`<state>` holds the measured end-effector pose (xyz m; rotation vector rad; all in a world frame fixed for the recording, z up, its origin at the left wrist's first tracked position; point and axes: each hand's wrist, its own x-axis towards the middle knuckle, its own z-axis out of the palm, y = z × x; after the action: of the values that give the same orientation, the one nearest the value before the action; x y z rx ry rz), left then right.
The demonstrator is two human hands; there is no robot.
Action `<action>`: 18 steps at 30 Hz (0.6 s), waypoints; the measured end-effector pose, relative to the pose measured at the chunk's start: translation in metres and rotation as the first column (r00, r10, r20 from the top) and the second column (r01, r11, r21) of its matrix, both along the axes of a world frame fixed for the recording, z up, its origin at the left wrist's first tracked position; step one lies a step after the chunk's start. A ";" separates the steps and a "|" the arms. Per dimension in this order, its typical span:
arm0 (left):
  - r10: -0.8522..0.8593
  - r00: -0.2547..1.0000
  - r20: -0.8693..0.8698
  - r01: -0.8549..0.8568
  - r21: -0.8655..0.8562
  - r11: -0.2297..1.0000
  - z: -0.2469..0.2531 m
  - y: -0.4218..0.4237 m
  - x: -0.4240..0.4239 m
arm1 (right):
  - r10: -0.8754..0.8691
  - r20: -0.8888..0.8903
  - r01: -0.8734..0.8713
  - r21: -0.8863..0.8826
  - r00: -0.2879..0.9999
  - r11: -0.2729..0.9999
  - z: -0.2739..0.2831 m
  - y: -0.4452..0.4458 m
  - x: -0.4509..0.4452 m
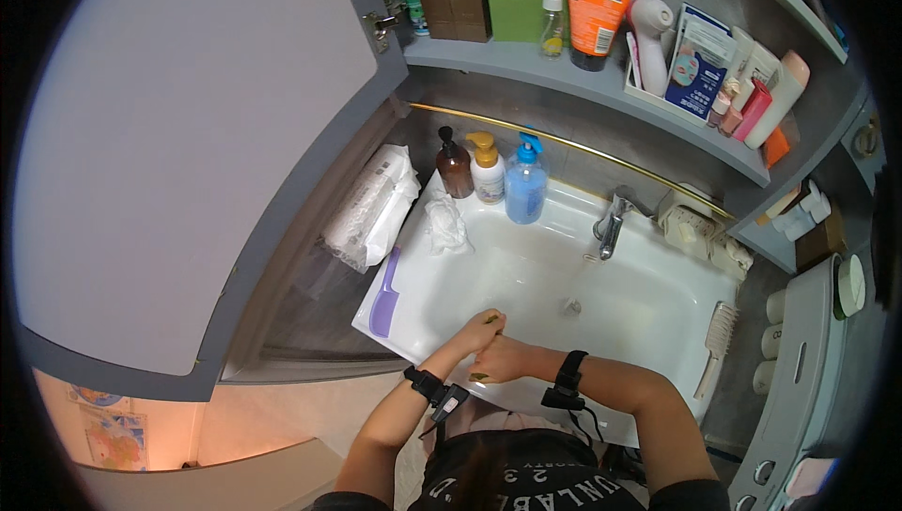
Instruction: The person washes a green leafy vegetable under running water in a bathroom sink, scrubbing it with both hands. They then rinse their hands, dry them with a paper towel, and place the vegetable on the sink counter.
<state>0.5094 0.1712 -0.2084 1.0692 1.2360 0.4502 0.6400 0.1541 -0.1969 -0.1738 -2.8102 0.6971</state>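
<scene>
Both hands are together over the near left part of a white ceramic sink (606, 314). My left hand (481, 331) is closed, with a bit of a small green item (492, 319) showing at its fingers. My right hand (497, 359) touches it, also curled, and another green bit (478, 376) shows by its fingers. I cannot tell whether these are parts of one thing. Most of the item is hidden in the hands. A chrome faucet (612, 229) stands at the sink's back, and the drain (571, 307) lies beyond the hands.
A purple comb (385, 303), crumpled tissue (447, 224) and tissue pack (373, 208) lie at the left. Pump bottles, one blue (526, 187), line the back rim. A hairbrush (717, 342) rests at right. An open cabinet door (190, 145) is at left, a laden shelf (550, 78) above.
</scene>
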 end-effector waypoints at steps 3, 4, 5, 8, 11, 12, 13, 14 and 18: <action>0.096 0.994 0.049 -0.094 -0.044 0.995 0.011 -0.002 -0.020 | 0.070 -0.029 -0.070 -0.027 0.997 0.997 0.015 0.007 -0.006; 0.153 0.986 0.069 -0.151 -0.023 0.988 0.014 -0.004 -0.030 | 0.096 -0.126 -0.097 -0.003 0.987 0.995 0.022 0.010 -0.003; 0.210 0.974 0.090 -0.211 -0.001 0.978 0.018 -0.006 -0.042 | 0.125 -0.223 -0.123 0.025 0.967 0.992 0.030 0.013 0.000; 0.507 0.854 0.112 -0.518 0.098 0.850 0.021 -0.026 -0.094 | -0.189 -0.201 0.184 -0.044 0.961 0.982 0.046 0.021 0.026; 0.683 0.730 -0.028 -0.648 0.293 0.703 -0.004 -0.055 -0.144 | -0.595 -0.289 0.616 -0.023 0.750 0.787 0.052 0.040 0.078; 0.738 0.672 -0.068 -0.671 0.365 0.645 -0.014 -0.062 -0.155 | -0.696 -0.260 0.723 0.015 0.670 0.691 0.065 0.048 0.096; 0.716 0.671 -0.191 -0.547 0.524 0.653 -0.014 -0.067 -0.159 | -0.744 -0.314 0.802 0.117 0.590 0.586 0.071 0.056 0.116; 0.701 0.643 -0.307 -0.395 0.651 0.648 -0.010 -0.072 -0.161 | -0.818 -0.303 0.872 0.163 0.489 0.461 0.088 0.059 0.130; 0.653 0.593 -0.471 -0.124 0.748 0.652 0.007 -0.079 -0.160 | -0.899 -0.386 0.950 0.297 0.208 0.092 0.112 0.077 0.163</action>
<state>0.3496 0.0920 -0.2015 1.6450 2.1780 0.9504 0.8032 0.2315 -0.0853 -1.6038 -1.9189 -0.3523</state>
